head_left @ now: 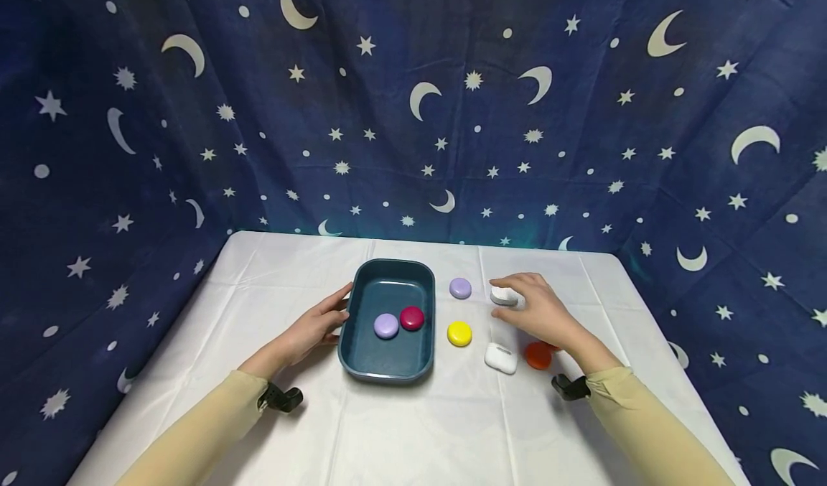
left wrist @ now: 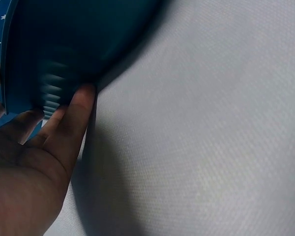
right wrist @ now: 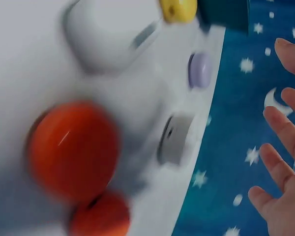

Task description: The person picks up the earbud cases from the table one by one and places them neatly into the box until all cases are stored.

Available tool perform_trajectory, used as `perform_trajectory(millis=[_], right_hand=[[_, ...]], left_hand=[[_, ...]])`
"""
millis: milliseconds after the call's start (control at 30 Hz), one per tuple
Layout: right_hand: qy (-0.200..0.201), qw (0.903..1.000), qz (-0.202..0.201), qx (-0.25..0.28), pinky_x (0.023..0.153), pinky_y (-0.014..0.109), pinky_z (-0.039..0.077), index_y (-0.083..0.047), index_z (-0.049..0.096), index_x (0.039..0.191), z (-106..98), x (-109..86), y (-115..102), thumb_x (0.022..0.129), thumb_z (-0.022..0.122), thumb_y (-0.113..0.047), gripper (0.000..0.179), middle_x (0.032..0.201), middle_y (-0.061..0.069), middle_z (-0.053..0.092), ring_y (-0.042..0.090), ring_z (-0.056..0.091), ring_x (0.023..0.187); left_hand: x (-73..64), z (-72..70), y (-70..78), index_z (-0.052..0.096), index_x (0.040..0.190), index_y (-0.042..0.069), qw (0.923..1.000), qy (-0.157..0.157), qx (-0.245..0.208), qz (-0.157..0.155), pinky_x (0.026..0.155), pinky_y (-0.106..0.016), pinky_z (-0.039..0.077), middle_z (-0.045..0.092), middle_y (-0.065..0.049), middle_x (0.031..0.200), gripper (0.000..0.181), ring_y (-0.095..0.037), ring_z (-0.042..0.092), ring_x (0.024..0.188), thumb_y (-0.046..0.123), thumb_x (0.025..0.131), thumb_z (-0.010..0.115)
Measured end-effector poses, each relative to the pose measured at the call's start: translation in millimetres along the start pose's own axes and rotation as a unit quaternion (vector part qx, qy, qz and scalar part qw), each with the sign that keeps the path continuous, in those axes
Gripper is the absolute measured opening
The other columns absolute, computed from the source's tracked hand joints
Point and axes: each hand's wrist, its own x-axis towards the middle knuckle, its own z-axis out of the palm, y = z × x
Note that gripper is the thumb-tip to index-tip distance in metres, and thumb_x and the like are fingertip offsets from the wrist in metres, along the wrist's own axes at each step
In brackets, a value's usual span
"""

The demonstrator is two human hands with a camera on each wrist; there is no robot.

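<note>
A dark teal rectangular container [head_left: 388,366] holds a lilac disc [head_left: 386,326] and a crimson disc [head_left: 412,318]. On its left side my left hand [head_left: 315,328] touches the outer wall, and in the left wrist view the fairly straight fingers [left wrist: 82,101] lie against that wall. My right hand [head_left: 535,306] hovers over a small white object [head_left: 503,296], which it partly hides. The right wrist view shows this hand's fingers spread and apart from the white object [right wrist: 175,138], which has a dark slot in its side. Nothing is between them.
Between container and right hand lie another lilac disc [head_left: 460,288] and a yellow disc [head_left: 459,334]. A white earbud case [head_left: 500,357] lies nearer, beside an orange-red disc [head_left: 538,356]. A second orange-red disc [right wrist: 102,216] sits against it. A starry curtain [head_left: 413,148] surrounds the white-covered table [head_left: 413,436].
</note>
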Motion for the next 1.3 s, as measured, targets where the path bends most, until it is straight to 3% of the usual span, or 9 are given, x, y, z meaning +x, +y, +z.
perform_trajectory(millis=[300,567,833,1300], right_hand=[[-0.011,0.9972,0.074,-0.003,0.105,0.068,0.032,-0.016,0.06,0.143,-20.4,-44.0,52.5,0.09,0.079,-0.037,0.061,0.146,0.012,0.052,0.04,0.034,0.137],[-0.014,0.9939,0.108,0.019,0.106,0.071,0.028,-0.011,0.06,0.142,-19.9,-66.6,85.1,0.09,0.078,-0.043,0.063,0.143,0.019,0.054,0.045,0.034,0.137],[-0.01,0.996,0.089,-0.006,0.102,0.067,0.033,-0.003,0.064,0.136,-13.0,-76.9,99.1,0.084,0.084,-0.028,0.061,0.132,0.022,0.062,0.044,0.044,0.125],[-0.01,0.994,0.105,-0.029,0.099,0.065,0.039,-0.006,0.06,0.14,-1.3,-77.8,111.2,0.083,0.085,-0.028,0.067,0.132,0.024,0.06,0.042,0.046,0.12]], left_hand=[[0.4,-0.8,-1.6,0.024,0.164,0.034,1.0,0.0,0.0,0.0,0.103,-0.054,0.046,0.023,-0.016,0.167,0.064,-0.039,0.036,0.147,0.021,0.107,0.05],[0.4,-0.6,-2.7,0.024,0.164,0.034,1.0,-0.001,-0.001,-0.002,0.103,-0.054,0.046,0.023,-0.016,0.167,0.064,-0.04,0.034,0.147,0.02,0.107,0.049],[0.2,0.2,0.0,0.024,0.164,0.034,1.0,-0.004,-0.005,-0.001,0.101,-0.052,0.047,0.023,-0.016,0.166,0.063,-0.039,0.036,0.146,0.018,0.108,0.047],[-0.4,0.3,-0.1,0.023,0.164,0.033,1.0,-0.005,-0.002,0.0,0.105,-0.056,0.044,0.022,-0.017,0.167,0.064,-0.04,0.033,0.148,0.02,0.108,0.048]])
